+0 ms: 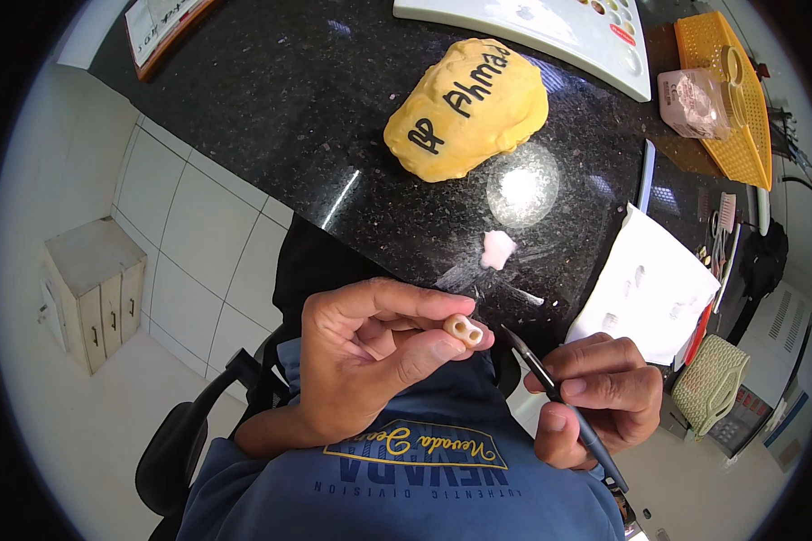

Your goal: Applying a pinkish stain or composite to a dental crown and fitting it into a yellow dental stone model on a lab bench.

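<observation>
My left hand pinches a small cream-coloured dental piece between thumb and fingertips. Two round hollows show on the side facing up. To its right, my right hand holds a slim brush with a dark handle, gripped like a pen. The narrow dark tip of the brush points up and left, close to the piece, with a small gap between them as seen here. Just beyond my hands, a pale pink blob of material lies on the black speckled counter, beside whitish smears.
A yellow lumpy block with black handwriting sits on the counter. Behind it stands a white palette. At right are a smudged white paper, a yellow perforated basket, a clear pinkish container and a woven pouch.
</observation>
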Tool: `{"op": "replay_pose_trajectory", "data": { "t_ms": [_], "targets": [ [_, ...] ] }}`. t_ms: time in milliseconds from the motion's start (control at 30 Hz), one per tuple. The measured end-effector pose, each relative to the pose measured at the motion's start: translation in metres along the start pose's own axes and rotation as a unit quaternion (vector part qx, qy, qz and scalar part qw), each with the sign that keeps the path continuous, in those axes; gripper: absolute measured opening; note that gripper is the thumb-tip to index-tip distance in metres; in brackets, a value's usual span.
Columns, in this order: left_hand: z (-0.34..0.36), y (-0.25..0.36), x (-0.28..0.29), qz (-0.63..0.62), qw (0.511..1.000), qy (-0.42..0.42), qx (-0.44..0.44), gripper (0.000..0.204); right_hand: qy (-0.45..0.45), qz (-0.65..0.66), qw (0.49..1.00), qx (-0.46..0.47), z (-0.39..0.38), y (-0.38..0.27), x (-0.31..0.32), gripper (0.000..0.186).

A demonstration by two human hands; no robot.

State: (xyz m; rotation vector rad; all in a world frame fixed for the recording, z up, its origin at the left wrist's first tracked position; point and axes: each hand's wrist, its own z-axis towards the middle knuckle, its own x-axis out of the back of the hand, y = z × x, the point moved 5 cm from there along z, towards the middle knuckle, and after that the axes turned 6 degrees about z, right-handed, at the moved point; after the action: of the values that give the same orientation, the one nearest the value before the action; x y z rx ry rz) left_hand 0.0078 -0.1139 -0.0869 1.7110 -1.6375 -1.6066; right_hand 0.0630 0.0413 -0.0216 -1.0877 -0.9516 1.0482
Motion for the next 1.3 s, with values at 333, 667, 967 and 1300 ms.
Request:
{"op": "replay_pose_trajectory", "data": {
  "t_ms": [333, 667, 967, 1300],
  "targets": [
    [-0.0006, -0.0007, -0.0001, -0.001, 1.000, 0.010, 0.019, 0.015, -0.023, -0.032, 0.999, 0.002, -0.0007, -0.0020, -0.0042, 0.024],
    [-0.0002, -0.0008, 0.0001, 0.007, 1.000, 0.006, 0.020, 0.014, -0.033, -0.043, 0.998, 0.010, 0.0019, -0.0022, -0.0071, 0.024],
    [-0.0004, -0.0009, 0.0002, 0.004, 1.000, 0.006, 0.021, 0.014, -0.115, -0.061, 0.991, 0.027, 0.0009, -0.0033, -0.0071, 0.026],
    [-0.0005, -0.0029, 0.0013, 0.005, 1.000, 0.000, 0.009, 0.015, 0.022, 0.012, 1.000, 0.009, -0.0033, -0.0021, -0.0019, 0.026]
  ]
}}
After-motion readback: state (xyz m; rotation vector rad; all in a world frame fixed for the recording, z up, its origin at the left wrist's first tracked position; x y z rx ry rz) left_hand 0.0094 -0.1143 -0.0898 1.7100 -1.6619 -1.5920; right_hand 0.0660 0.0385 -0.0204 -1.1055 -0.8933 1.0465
